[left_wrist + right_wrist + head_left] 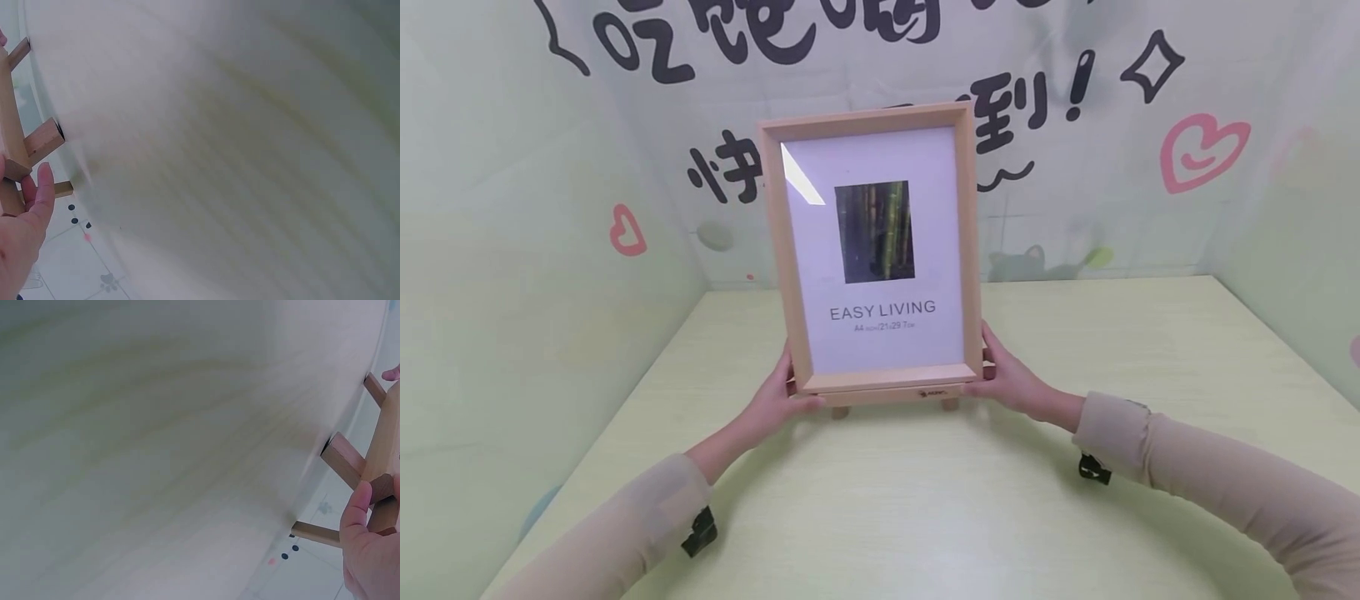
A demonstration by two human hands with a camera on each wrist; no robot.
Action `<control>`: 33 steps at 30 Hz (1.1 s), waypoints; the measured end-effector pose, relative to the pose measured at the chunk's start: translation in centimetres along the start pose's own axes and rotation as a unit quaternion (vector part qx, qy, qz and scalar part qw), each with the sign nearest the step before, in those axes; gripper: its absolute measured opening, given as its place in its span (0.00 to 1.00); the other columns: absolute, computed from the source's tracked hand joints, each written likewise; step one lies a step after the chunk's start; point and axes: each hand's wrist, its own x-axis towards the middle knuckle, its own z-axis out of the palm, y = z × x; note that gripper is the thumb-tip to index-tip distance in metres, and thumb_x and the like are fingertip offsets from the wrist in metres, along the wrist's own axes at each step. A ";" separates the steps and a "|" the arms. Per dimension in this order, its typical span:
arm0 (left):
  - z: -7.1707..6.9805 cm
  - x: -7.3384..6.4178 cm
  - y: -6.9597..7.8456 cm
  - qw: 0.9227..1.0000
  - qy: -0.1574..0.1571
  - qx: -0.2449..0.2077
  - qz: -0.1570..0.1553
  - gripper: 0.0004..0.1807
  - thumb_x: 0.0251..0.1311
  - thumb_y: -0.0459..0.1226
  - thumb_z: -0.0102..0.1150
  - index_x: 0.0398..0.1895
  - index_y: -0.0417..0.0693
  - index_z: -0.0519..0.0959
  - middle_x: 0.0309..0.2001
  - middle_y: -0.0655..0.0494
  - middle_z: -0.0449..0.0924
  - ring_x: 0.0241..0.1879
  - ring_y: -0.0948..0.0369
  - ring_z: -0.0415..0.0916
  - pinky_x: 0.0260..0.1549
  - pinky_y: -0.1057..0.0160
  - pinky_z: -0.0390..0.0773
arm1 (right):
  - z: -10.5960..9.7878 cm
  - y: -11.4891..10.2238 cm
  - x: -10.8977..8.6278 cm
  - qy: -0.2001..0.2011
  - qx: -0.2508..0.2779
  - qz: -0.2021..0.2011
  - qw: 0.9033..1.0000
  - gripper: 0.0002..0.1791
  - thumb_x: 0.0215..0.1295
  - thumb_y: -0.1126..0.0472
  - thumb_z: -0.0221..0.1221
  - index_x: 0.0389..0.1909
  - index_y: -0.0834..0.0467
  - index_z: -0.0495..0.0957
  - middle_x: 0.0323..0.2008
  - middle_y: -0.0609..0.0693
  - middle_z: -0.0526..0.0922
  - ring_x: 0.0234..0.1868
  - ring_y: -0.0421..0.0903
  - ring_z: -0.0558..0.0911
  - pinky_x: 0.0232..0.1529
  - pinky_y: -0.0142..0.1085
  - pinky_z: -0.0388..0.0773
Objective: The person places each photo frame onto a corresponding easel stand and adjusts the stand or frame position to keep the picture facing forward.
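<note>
A light wooden picture frame (875, 237) with an "EASY LIVING" insert and a bamboo photo faces the head view, slightly tilted. It sits on the ledge (880, 395) of a small wooden tabletop easel, whose short legs (840, 412) show below. At the lower left corner, my left hand (771, 396) grips the ledge end, thumb on its front. My right hand (1015, 383) holds the lower right corner the same way. In the left wrist view the left hand (25, 240) wraps the ledge end near an easel leg (45, 140). The right wrist view mirrors this, with the right hand (369, 550).
The pale wood-grain table (895, 508) spreads beneath. Behind stands a white printed backdrop (1097, 225) with black lettering and pink hearts, and light panels (512, 292) flank the table. Both sleeved forearms have a small black device (700, 533) strapped under the cuff.
</note>
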 end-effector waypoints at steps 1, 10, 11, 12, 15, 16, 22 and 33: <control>0.1 0.1 0.0 1.000 0.000 0.000 -0.002 0.58 0.49 0.33 0.65 0.72 0.66 0.32 0.66 0.40 0.53 0.59 0.42 0.63 0.55 0.53 0.72 | -0.1 0.0 0.0 0.001 -0.003 0.000 1.000 0.57 0.56 0.72 0.59 0.71 0.48 0.26 0.60 0.73 0.59 0.52 0.65 0.74 0.50 0.44 0.77; 0.8 1.2 -0.1 1.000 -0.011 -0.008 -0.002 0.58 0.49 0.33 0.65 0.71 0.67 0.33 0.65 0.40 0.54 0.58 0.43 0.64 0.54 0.53 0.73 | -1.2 0.4 -0.4 0.011 -0.011 0.001 1.000 0.57 0.55 0.71 0.60 0.71 0.49 0.27 0.60 0.73 0.59 0.50 0.64 0.74 0.49 0.44 0.78; 0.9 1.4 -0.1 1.000 -0.012 -0.008 -0.003 0.58 0.49 0.33 0.65 0.71 0.68 0.34 0.65 0.40 0.54 0.58 0.43 0.64 0.54 0.53 0.73 | -1.3 0.5 -0.4 0.011 -0.011 0.002 1.000 0.57 0.55 0.71 0.60 0.71 0.49 0.27 0.60 0.73 0.59 0.51 0.64 0.74 0.49 0.44 0.78; 1.0 1.4 0.0 1.000 -0.013 -0.007 -0.004 0.58 0.49 0.34 0.66 0.71 0.68 0.34 0.66 0.41 0.54 0.58 0.43 0.64 0.54 0.52 0.72 | -1.4 0.5 -0.5 0.011 -0.011 0.003 1.000 0.57 0.55 0.71 0.60 0.71 0.48 0.27 0.60 0.73 0.59 0.51 0.64 0.74 0.49 0.44 0.77; 1.3 1.8 0.1 1.000 -0.017 -0.006 -0.007 0.57 0.50 0.34 0.65 0.71 0.68 0.33 0.67 0.43 0.52 0.59 0.43 0.64 0.54 0.53 0.72 | -1.8 0.5 -0.7 0.013 -0.013 0.010 1.000 0.56 0.56 0.70 0.60 0.71 0.47 0.27 0.61 0.72 0.58 0.52 0.65 0.73 0.50 0.44 0.77; 1.4 1.9 0.2 1.000 -0.018 -0.007 -0.007 0.57 0.50 0.34 0.65 0.71 0.67 0.33 0.67 0.43 0.52 0.59 0.43 0.64 0.54 0.53 0.72 | -1.9 0.5 -0.8 0.013 -0.015 0.010 1.000 0.56 0.56 0.70 0.60 0.71 0.47 0.27 0.61 0.72 0.58 0.52 0.65 0.73 0.50 0.44 0.77; 2.1 2.5 0.5 1.000 -0.022 -0.011 -0.013 0.58 0.50 0.31 0.64 0.71 0.67 0.30 0.66 0.40 0.53 0.58 0.43 0.64 0.55 0.53 0.72 | -2.6 0.6 -1.2 0.014 -0.018 0.002 1.000 0.56 0.56 0.70 0.59 0.71 0.48 0.26 0.61 0.73 0.56 0.52 0.66 0.72 0.50 0.45 0.77; 3.3 3.4 1.1 0.999 -0.024 -0.014 -0.019 0.59 0.51 0.32 0.64 0.71 0.66 0.28 0.68 0.42 0.49 0.58 0.43 0.64 0.55 0.53 0.72 | -4.1 1.2 -1.6 0.014 -0.024 0.006 1.000 0.57 0.56 0.69 0.60 0.71 0.44 0.26 0.63 0.71 0.54 0.54 0.65 0.72 0.51 0.46 0.76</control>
